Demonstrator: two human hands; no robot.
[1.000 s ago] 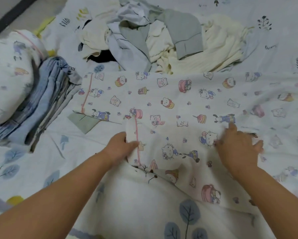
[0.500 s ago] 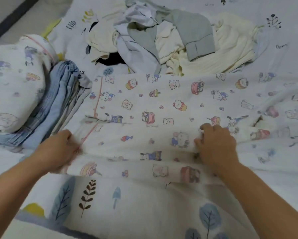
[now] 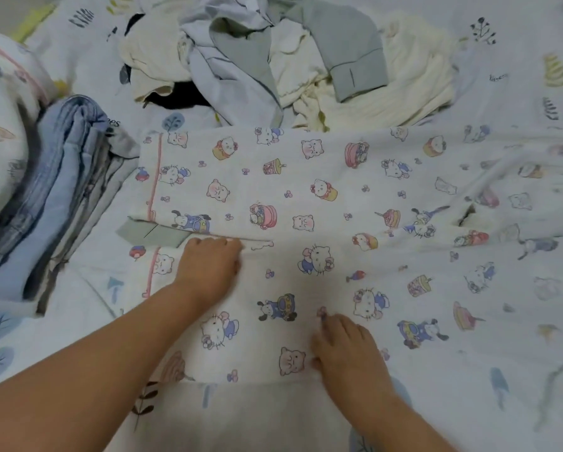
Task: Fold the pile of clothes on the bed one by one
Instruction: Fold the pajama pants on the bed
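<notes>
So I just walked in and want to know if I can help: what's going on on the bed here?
A person is folding laundry. Both hands lie flat on a white cartoon-print cotton garment with pink piping, spread across the bed: the left hand presses near its folded edge and the right hand smooths the nearer part. A stack of folded blue denim and grey clothes sits to the left, and an unfolded heap of cream, grey and pale-blue clothes waits beyond the garment.

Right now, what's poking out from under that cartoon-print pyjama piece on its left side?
A grey-green fabric corner sticks out from under the cartoon-print garment, just beyond the left hand. What it belongs to is covered.
</notes>
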